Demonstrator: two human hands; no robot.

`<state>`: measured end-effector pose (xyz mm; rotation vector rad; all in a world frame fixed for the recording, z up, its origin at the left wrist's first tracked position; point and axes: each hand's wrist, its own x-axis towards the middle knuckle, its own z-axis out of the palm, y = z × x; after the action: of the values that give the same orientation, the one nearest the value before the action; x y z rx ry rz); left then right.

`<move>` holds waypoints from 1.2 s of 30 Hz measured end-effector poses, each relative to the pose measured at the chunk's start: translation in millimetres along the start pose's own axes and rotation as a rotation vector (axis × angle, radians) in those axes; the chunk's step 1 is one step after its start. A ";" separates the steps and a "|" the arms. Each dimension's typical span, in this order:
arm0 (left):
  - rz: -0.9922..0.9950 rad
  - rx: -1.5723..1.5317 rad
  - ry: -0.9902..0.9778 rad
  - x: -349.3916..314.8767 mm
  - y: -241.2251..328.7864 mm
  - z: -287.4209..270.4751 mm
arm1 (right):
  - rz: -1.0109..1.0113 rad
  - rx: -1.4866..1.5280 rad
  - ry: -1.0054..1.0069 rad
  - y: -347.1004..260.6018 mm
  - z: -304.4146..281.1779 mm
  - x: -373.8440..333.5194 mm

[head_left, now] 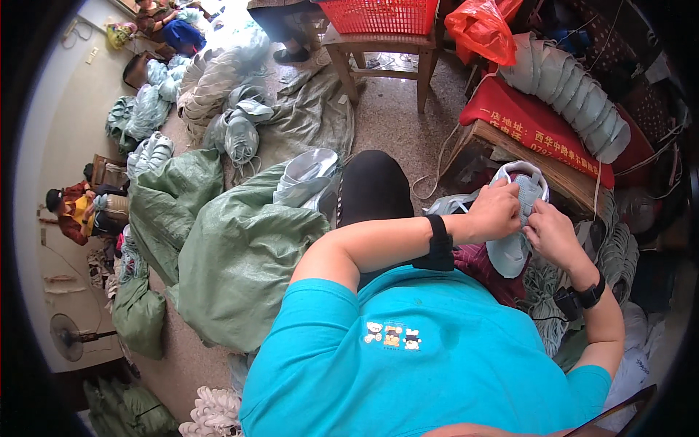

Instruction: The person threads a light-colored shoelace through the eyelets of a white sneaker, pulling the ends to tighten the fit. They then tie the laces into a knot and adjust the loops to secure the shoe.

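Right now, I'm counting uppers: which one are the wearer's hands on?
The upper over the maroon cloth, between left hand and right hand; the stack on red cloth lies untouched.

Matt cloth, shiny plastic, wood
At three o'clock, a shoe point(527, 192) of matt mesh; at one, a glossy, crinkled thin-plastic bag point(480, 33); at twelve, a smooth plastic basket point(378, 16) on a wooden stool point(382, 41); at eight, a faintly shiny woven-plastic sack point(240, 269); at five, a matt cloth shirt point(429, 371).
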<state>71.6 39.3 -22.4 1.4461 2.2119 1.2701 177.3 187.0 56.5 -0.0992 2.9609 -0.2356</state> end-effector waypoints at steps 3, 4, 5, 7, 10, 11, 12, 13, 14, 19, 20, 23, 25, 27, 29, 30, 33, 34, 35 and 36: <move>-0.087 -0.341 0.062 5.9 -0.8 8.2 | 0.067 0.144 0.041 4.3 9.9 2.7; -0.114 -0.488 0.074 7.8 -2.3 9.9 | 0.111 0.215 0.108 3.1 15.1 0.7; -0.152 -0.601 0.025 6.7 -4.1 11.4 | 0.156 0.284 0.177 1.0 21.9 -3.0; -0.052 -0.689 -0.037 0.2 -1.0 11.2 | 0.187 0.398 0.326 8.7 34.2 -4.7; 0.083 -0.820 -0.182 -1.6 21.4 -24.2 | 0.349 0.692 0.457 18.2 40.4 -7.1; 0.126 -0.871 -0.215 1.8 27.9 -37.4 | 0.345 0.697 0.468 18.3 38.9 -4.3; 0.161 -0.931 -0.245 1.5 32.9 -45.1 | 0.338 0.679 0.476 17.9 40.6 -3.5; 0.171 -0.992 -0.238 2.8 34.7 -52.0 | 0.332 0.661 0.483 17.9 43.3 -1.5; 0.111 -1.144 -0.280 5.4 34.5 -54.5 | 0.326 0.643 0.489 18.1 44.6 0.0; -0.213 -0.930 -0.237 -1.7 17.5 -38.0 | 0.250 0.298 0.416 3.7 32.7 -6.6; -0.225 -0.912 -0.187 -4.9 13.4 -32.1 | 0.255 0.305 0.412 -0.3 32.2 -9.7; -0.257 -0.882 -0.062 -9.8 1.9 -20.2 | 0.237 0.407 0.414 -6.1 30.8 -10.8; -0.298 -0.868 -0.097 -8.0 5.0 -29.7 | 0.222 0.517 0.412 -0.1 31.1 -15.0; -0.301 -0.886 -0.114 -6.9 5.7 -32.1 | 0.227 0.574 0.426 5.3 34.2 -16.5; -0.265 -0.937 -0.115 -6.3 4.8 -28.0 | 0.253 0.578 0.457 9.0 41.7 -15.5; -0.255 -0.939 -0.129 -5.8 4.5 -25.0 | 0.275 0.549 0.472 7.5 42.7 -15.2; -0.256 -0.941 -0.163 -5.0 5.1 -18.3 | 0.344 0.463 0.492 -2.0 43.0 -11.5; -0.277 -0.939 -0.170 -5.0 5.7 -17.1 | 0.369 0.435 0.482 -4.4 41.3 -10.8; -0.298 -0.938 -0.176 -5.0 6.0 -16.1 | 0.394 0.407 0.472 -5.9 39.9 -10.8; -0.311 -0.950 -0.175 -5.1 4.3 -15.4 | 0.392 0.413 0.464 -6.6 38.9 -10.7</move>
<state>68.0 27.4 -11.2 0.7580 1.3005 1.6406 195.0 175.4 21.5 0.6638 3.1992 -0.9073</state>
